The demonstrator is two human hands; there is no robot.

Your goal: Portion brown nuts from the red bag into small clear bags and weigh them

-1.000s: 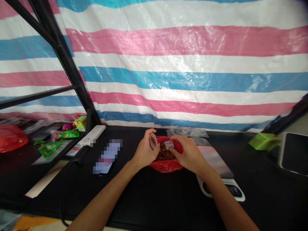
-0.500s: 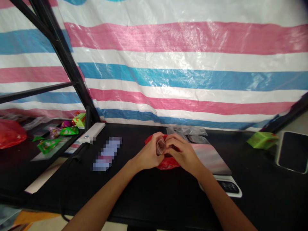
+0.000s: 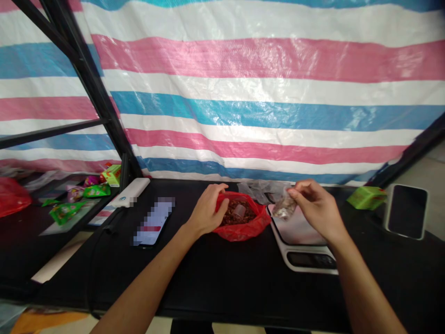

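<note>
A red plastic bag (image 3: pixel 243 232) stands open on the black table, filled with small brown pieces, and a small clear cup (image 3: pixel 239 211) lies on them. My left hand (image 3: pixel 209 209) rests at the bag's left rim, thumb and fingers apart, with nothing held. To the right, my right hand (image 3: pixel 314 204) pinches the top of a small clear bag (image 3: pixel 285 206) with brownish contents. That small bag hangs over the left part of a white kitchen scale (image 3: pixel 292 264) with a shiny plate.
Clear plastic bags (image 3: pixel 255 189) lie behind the red bag. At left are a phone (image 3: pixel 155 222), a white power strip (image 3: pixel 132 192) and green packets (image 3: pixel 66 211). A green box (image 3: pixel 366 198) and an upright phone (image 3: pixel 407 211) stand at right.
My hands have parted. The right has moved right over the scale with the small clear bag; the left has opened at the red bag's rim. The cup now lies visible inside.
</note>
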